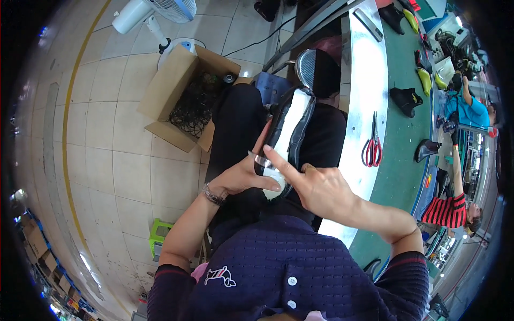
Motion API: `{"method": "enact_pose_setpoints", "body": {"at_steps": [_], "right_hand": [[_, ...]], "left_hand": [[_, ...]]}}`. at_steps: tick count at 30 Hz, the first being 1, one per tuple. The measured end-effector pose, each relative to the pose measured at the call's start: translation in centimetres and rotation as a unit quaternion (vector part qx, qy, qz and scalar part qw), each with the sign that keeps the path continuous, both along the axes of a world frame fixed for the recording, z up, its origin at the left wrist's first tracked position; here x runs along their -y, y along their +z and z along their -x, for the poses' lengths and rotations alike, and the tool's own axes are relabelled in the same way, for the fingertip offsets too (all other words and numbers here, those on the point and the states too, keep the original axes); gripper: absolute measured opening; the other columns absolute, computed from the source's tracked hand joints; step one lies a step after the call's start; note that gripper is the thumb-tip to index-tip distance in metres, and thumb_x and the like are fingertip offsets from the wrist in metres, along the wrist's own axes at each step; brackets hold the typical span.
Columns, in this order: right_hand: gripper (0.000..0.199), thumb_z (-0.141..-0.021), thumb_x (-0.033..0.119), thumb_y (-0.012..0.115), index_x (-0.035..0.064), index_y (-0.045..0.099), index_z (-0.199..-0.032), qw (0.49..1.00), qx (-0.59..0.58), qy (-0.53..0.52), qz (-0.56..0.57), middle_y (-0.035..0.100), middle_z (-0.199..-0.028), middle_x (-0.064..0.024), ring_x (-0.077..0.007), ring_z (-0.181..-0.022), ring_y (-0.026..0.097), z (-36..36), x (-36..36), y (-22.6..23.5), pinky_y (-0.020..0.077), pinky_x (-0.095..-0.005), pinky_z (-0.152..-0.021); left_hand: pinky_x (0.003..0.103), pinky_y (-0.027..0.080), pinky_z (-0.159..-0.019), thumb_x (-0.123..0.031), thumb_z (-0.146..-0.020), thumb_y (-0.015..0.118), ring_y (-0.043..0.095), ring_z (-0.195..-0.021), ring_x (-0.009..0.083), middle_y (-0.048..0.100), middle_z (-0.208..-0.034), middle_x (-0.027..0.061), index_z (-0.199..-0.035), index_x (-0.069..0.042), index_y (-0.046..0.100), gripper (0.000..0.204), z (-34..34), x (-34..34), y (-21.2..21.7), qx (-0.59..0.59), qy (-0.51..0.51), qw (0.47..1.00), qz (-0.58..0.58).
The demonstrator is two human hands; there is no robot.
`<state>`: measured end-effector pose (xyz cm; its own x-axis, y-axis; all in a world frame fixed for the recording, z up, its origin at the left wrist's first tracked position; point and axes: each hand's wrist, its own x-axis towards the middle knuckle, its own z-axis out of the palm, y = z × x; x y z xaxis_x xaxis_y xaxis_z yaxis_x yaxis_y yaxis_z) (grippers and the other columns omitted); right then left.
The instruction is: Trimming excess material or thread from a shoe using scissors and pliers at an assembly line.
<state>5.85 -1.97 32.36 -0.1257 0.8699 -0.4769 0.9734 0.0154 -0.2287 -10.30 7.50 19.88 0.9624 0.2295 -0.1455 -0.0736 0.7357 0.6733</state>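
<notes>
A black shoe [293, 122] lies sole side up across my lap, its bottom covered by a long white insole piece with black edges gathered around it. My left hand [242, 175] grips the heel end, its thumb across the white bottom. Over that same end, my right hand [327, 193] is closed, with the index finger stretched out. A thin shiny strip that looks like a knife blade [261, 160] shows beside that fingertip. The handle, if there is one, is hidden by the hand.
At my right runs a metal-edged bench [368, 80] with red-handled scissors [373, 145] and a green belt [399, 136] carrying several shoes. A cardboard box [166, 96] of dark tangled strips stands left, near a fan [163, 16] and green stool [158, 235]. Other people sit across the belt.
</notes>
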Motion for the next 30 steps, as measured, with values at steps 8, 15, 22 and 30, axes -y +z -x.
{"method": "enact_pose_setpoints", "body": {"at_steps": [8, 15, 22, 30], "right_hand": [[0.086, -0.082, 0.003, 0.054, 0.0282, 0.016, -0.155, 0.995, -0.003, 0.04, -0.096, 0.062, -0.075, -0.0207, -0.0236, -0.055, 0.065, 0.3, 1.2, -1.1, 0.0524, -0.0333, -0.043], [0.082, -0.086, 0.01, 0.058, 0.0242, 0.016, -0.155, 0.992, -0.094, 0.014, -0.083, 0.061, -0.065, -0.0146, -0.0234, -0.048, 0.061, -0.8, 0.5, -1.1, 0.0491, -0.0338, -0.041], [0.084, -0.084, 0.003, 0.053, 0.0215, 0.012, -0.155, 0.988, -0.115, -0.023, -0.098, 0.062, -0.061, -0.0133, -0.0238, -0.05, 0.065, -2.6, -2.1, 0.4, 0.052, -0.0358, -0.043], [0.072, -0.09, 0.013, 0.058, 0.0241, 0.023, -0.152, 0.99, -0.084, -0.036, -0.107, 0.062, -0.061, -0.0146, -0.0338, -0.056, 0.064, -5.9, -4.5, -0.2, 0.0513, -0.0438, -0.054]], "left_hand": [[0.033, 0.033, -0.11, 0.003, -0.063, 0.086, 0.025, -0.139, 0.0154, 0.01, -0.159, 0.0051, -0.154, -0.022, -0.013, 0.137, -0.2, -0.2, 0.2, -0.032, -0.027, 0.999, 0.013], [0.034, 0.037, -0.106, -0.001, -0.064, 0.086, 0.039, -0.129, 0.0164, 0.033, -0.146, 0.0053, -0.153, -0.015, 0.001, 0.124, 0.6, 0.3, -1.0, -0.065, -0.031, 0.996, -0.056], [0.032, 0.035, -0.107, -0.005, -0.07, 0.084, 0.042, -0.126, 0.0147, 0.045, -0.138, 0.0034, -0.153, -0.01, 0.013, 0.11, -0.3, -1.7, 0.2, -0.141, -0.09, 0.986, -0.018], [0.031, 0.042, -0.1, -0.022, -0.079, 0.081, 0.049, -0.119, 0.0134, 0.049, -0.131, 0.0042, -0.151, -0.014, 0.023, 0.093, -5.0, -3.8, 1.5, -0.227, -0.055, 0.972, 0.029]]}}
